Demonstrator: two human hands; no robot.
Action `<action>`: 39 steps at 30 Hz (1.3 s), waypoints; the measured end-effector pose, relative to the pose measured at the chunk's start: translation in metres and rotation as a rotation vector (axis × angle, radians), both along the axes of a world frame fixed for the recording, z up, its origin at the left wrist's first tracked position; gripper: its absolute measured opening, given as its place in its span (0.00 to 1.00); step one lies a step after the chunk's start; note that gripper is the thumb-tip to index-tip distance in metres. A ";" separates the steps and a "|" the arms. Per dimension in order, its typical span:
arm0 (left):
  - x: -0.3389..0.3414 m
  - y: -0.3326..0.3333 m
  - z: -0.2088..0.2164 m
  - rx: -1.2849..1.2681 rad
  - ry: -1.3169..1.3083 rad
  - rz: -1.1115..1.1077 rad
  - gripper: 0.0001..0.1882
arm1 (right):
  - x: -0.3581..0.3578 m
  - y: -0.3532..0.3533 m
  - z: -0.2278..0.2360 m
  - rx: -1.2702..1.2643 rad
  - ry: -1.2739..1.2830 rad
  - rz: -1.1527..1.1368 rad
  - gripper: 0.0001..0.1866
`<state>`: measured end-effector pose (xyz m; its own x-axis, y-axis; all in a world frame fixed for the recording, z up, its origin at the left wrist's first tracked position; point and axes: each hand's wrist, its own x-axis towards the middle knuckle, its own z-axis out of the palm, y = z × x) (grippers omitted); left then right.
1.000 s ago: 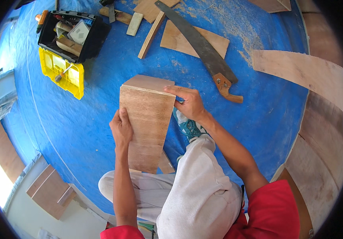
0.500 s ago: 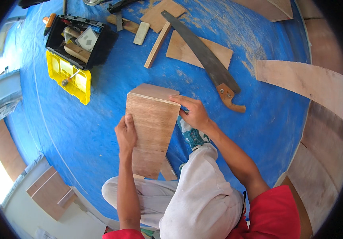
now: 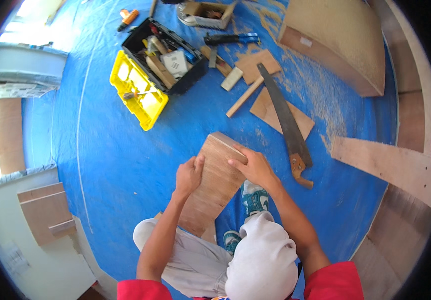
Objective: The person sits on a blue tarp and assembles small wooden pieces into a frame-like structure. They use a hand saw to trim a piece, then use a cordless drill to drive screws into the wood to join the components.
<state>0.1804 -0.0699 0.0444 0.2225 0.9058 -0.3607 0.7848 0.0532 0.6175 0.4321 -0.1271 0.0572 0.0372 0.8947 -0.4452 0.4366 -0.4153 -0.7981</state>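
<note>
Looking down through the head camera, the person sits on a blue tarp (image 3: 100, 165) with a plywood board (image 3: 214, 186) propped in front of the knees. The board slants from the lap up and away, its far end resting on the tarp, which keeps its broad face turned up toward the eyes.

The left hand (image 3: 189, 175) sits on the board's left edge, thumb on the face and the other fingers curled over the edge, closed on the wood; this grip seems meant to steady the board against sliding. The right hand (image 3: 252, 167) lies on the board's upper right corner, fingers flat and fairly close together, pressing down. Whether it holds something small under the fingertips cannot be told.

Just right of the board, a handsaw (image 3: 288, 127) lies flat on the tarp, handle toward the person, near the right hand. Under its blade rests a plywood offcut (image 3: 281, 117). Beyond the board, a thin wood strip (image 3: 244, 96) and a few small scraps lie together. Up and left of the board stands an open toolbox (image 3: 163, 55) with a yellow lid (image 3: 138, 97). Sawdust (image 3: 320, 95) is scattered well beyond the saw. A long plank (image 3: 385, 167) lies far right of the board.
</note>
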 end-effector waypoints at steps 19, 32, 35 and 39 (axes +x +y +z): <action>-0.233 0.030 -0.040 0.095 0.208 0.253 0.31 | -0.072 0.010 -0.071 0.577 -0.139 0.313 0.24; -0.209 0.065 -0.140 0.499 0.495 0.562 0.29 | -0.053 0.103 -0.098 0.366 -0.406 0.617 0.32; -0.208 0.102 -0.147 0.502 0.415 0.648 0.32 | -0.073 0.175 -0.087 0.312 -0.514 0.574 0.36; -0.212 0.141 -0.158 0.466 0.494 0.737 0.36 | -0.114 0.250 -0.049 -0.135 -0.707 0.734 0.37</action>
